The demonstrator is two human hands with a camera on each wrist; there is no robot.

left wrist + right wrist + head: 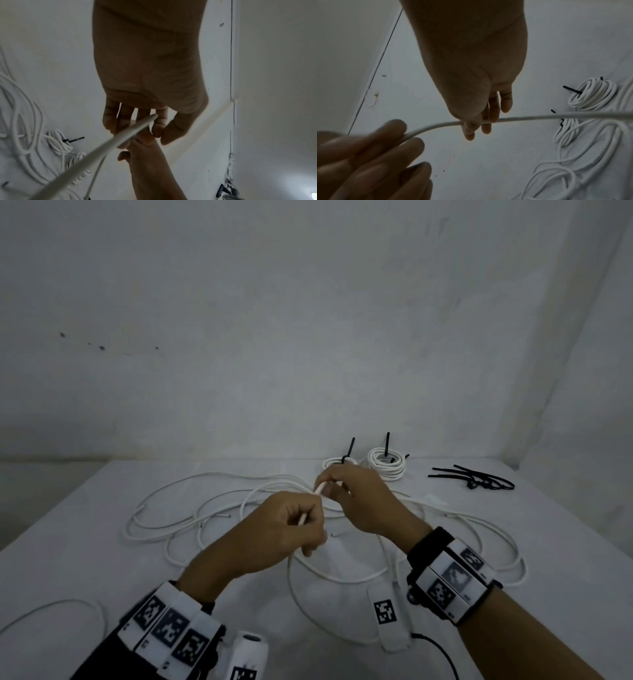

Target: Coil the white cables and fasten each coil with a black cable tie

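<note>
Both your hands are raised above the desk (85, 525), close together, on one white cable (530, 117). Your left hand (291, 529) has its fingers curled round the cable near its end. Your right hand (356, 498) pinches the same cable between thumb and fingertips just beyond the left; the other fingers hang fairly straight.

The wrist views are dim and blurred, and the cable's far run drops out of sight past the frame edge. The right hand covers part of the near tied coil.

Loose white cables (191, 508) sprawl in overlapping loops under and around your hands. Behind them lie two coils (387, 465), each fastened with a black tie whose tail sticks up. A small bunch of spare black cable ties (479, 479) lies well to the right of the coils.
</note>
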